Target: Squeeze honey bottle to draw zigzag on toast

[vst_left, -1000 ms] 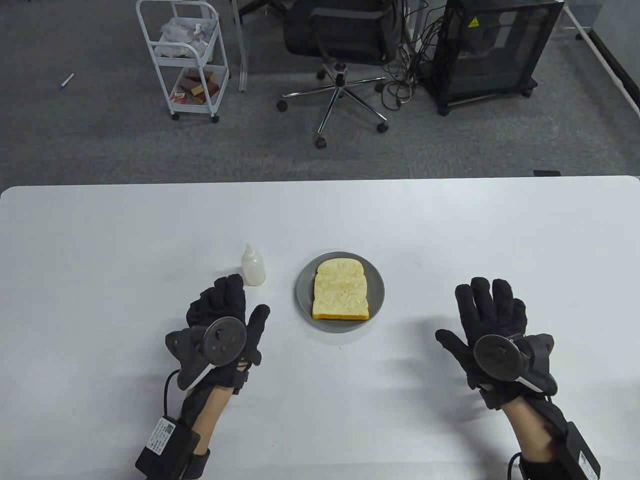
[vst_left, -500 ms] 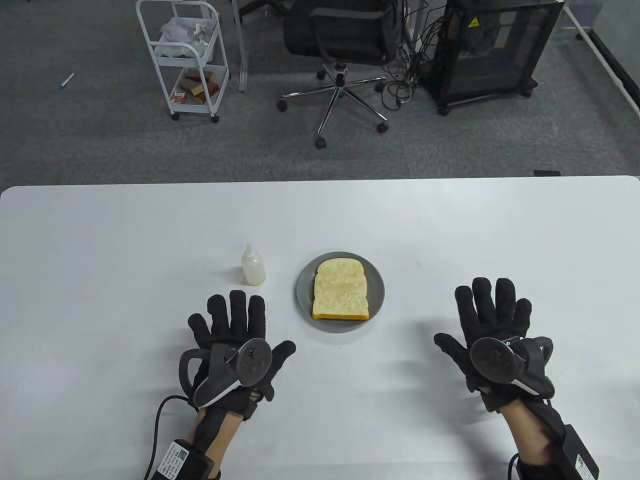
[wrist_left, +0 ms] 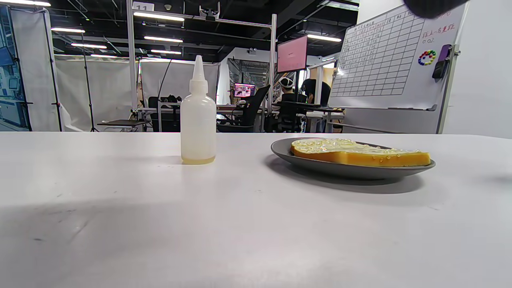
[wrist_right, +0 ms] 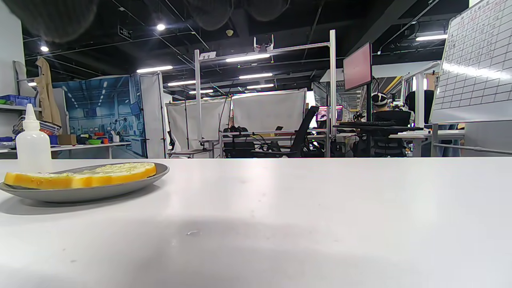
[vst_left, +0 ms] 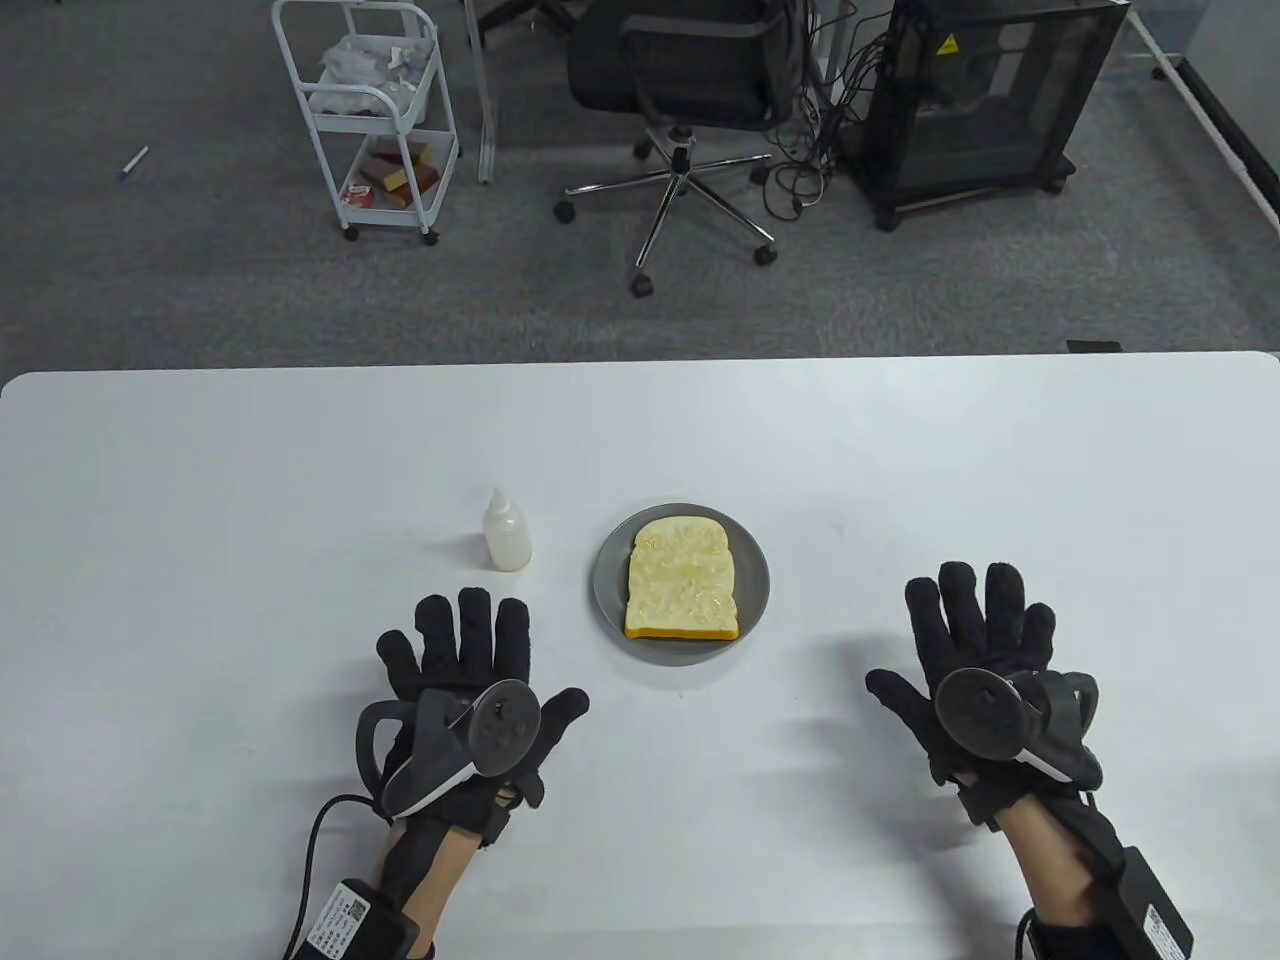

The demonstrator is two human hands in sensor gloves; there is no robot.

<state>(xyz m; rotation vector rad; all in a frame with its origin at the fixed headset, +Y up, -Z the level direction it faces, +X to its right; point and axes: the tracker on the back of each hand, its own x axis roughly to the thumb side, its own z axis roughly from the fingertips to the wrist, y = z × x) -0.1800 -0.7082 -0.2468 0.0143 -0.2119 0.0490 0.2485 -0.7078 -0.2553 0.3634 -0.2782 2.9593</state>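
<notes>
The scene is evenly and brightly lit from ceiling strip lights, seen at 12 o'clock in both wrist views. Soft shadows are cast on the white tabletop below the plate. Straight lines are bowed toward the edges. Dark fingers are blurred at 11 o'clock.

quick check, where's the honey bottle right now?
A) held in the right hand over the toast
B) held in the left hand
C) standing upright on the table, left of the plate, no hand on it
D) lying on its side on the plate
C: the honey bottle stands upright on the table beside the plate, with the left hand flat and short of it and the right hand far off.
</notes>
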